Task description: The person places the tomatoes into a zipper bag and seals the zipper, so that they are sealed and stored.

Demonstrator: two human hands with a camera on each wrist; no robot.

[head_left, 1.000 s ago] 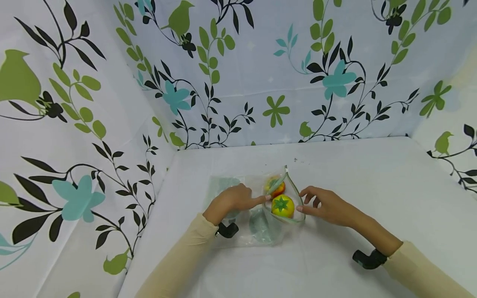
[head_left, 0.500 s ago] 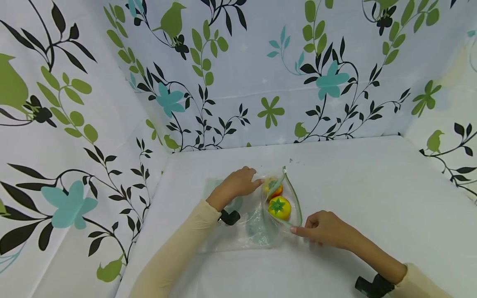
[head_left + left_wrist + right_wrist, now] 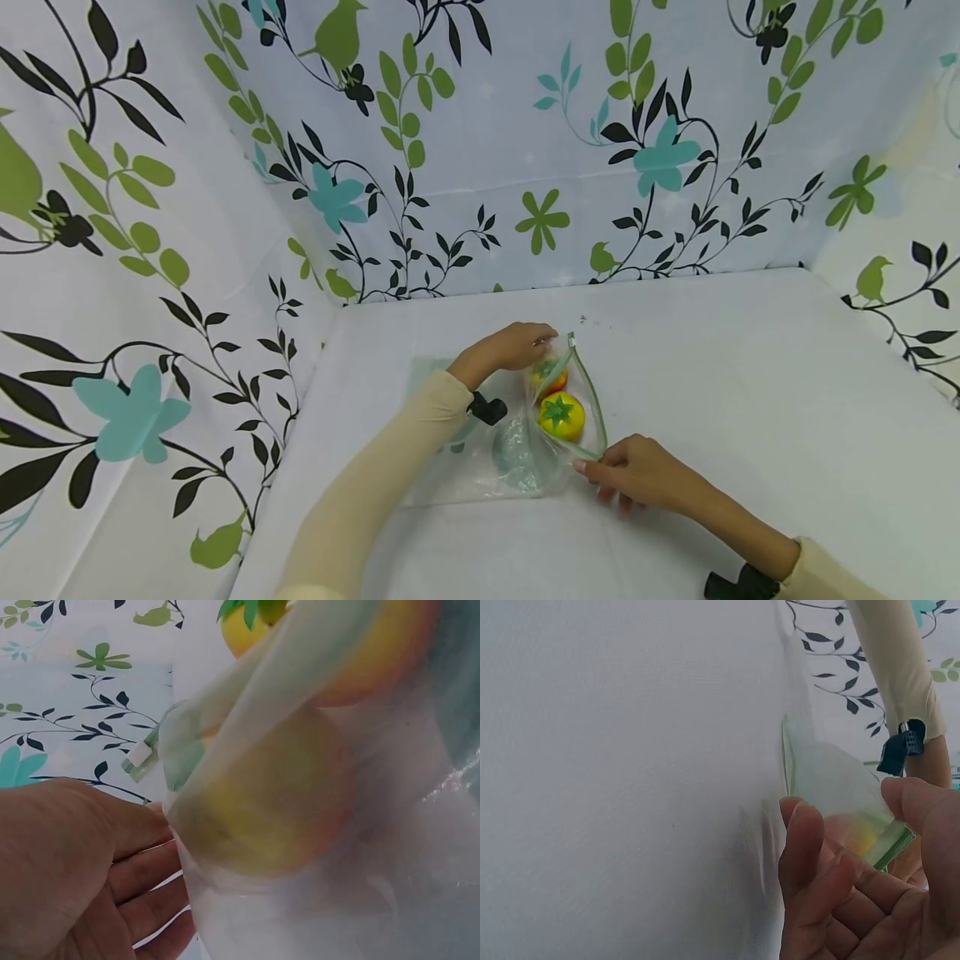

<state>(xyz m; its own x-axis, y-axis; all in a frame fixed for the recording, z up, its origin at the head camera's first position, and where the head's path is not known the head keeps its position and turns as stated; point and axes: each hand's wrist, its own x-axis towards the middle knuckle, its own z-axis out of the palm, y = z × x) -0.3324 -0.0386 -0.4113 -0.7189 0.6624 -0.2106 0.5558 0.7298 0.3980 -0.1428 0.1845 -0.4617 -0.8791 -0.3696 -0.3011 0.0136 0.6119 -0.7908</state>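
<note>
A clear zip bag [image 3: 517, 454] with pale teal patches lies on the table, its green-edged mouth spread apart toward the right. Inside the mouth sit a yellow tomato-like fruit [image 3: 561, 417] with a green star-shaped top and a red-and-yellow one [image 3: 555, 381] behind it. My left hand [image 3: 512, 346] pinches the bag's far edge; in the left wrist view its thumb is at the film beside a fruit [image 3: 277, 795] seen through the plastic. At the near corner of the mouth, my right hand [image 3: 645, 475] holds the bag's edge between thumb and fingers, partly hidden.
The white table [image 3: 735, 367] extends around the bag. A patterned curtain [image 3: 450, 150] with leaves and birds hangs behind and at both sides. Dark wrist cameras [image 3: 487, 408] sit on both forearms.
My left hand has moved from the near side of the mouth to its far edge. My right hand has moved toward me to the near corner. The mouth looks wider.
</note>
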